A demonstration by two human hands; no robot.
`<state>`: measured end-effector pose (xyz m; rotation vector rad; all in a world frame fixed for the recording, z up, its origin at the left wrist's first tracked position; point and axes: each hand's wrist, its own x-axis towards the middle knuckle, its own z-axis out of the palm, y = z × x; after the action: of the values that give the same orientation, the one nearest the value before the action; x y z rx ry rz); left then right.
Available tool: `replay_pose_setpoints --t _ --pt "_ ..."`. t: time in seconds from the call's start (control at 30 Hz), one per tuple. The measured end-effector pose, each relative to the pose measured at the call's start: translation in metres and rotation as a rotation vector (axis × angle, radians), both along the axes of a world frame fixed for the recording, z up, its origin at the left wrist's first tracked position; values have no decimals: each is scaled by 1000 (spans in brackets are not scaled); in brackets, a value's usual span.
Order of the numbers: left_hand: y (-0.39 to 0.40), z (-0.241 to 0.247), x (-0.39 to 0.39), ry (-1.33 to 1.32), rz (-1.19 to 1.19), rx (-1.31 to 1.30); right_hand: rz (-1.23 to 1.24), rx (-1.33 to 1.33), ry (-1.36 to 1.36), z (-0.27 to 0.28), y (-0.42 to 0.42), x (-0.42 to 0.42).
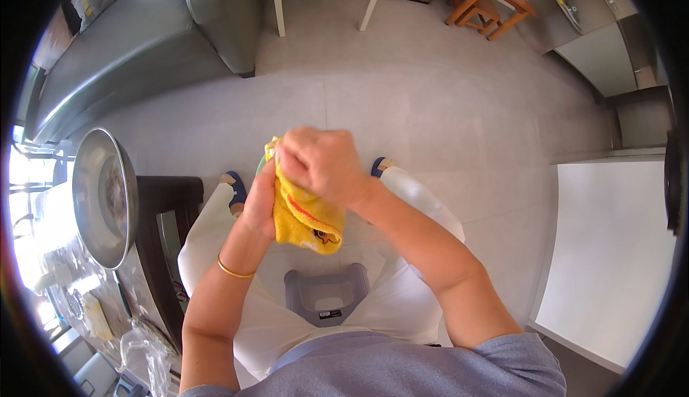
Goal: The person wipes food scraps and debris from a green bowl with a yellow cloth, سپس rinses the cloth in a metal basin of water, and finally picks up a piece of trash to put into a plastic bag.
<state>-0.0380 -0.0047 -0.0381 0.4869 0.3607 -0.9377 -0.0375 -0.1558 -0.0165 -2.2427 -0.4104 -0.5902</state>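
A yellow terry cloth (301, 219) with a red stripe and a small embroidered figure hangs in front of me, above the floor between my knees. My left hand (262, 198) grips its left side from beneath. Closed in a fist, my right hand (323, 163) holds the cloth's upper part and looks slightly blurred. A sliver of a green thing (262, 163) shows behind the cloth at the left fingers; most of it is hidden, so I cannot tell what it is.
At left a large metal pan (102, 198) stands on a dark-framed table (156, 268), near a clear plastic bag (145, 351) and a green-handled tool (122, 295). Below me is a grey plastic stool (328, 284). A grey sofa (140, 36) and a white cabinet (603, 257) flank the tiled floor.
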Motion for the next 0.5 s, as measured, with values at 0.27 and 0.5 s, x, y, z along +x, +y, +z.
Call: replay_pose_setpoints --t 0.27,0.5 --pt "9 -22 8 -238 66 -317 274 7 -157 4 21 -17" --pt "-19 48 -1 -21 176 218 -81 121 -14 0 -7 10"
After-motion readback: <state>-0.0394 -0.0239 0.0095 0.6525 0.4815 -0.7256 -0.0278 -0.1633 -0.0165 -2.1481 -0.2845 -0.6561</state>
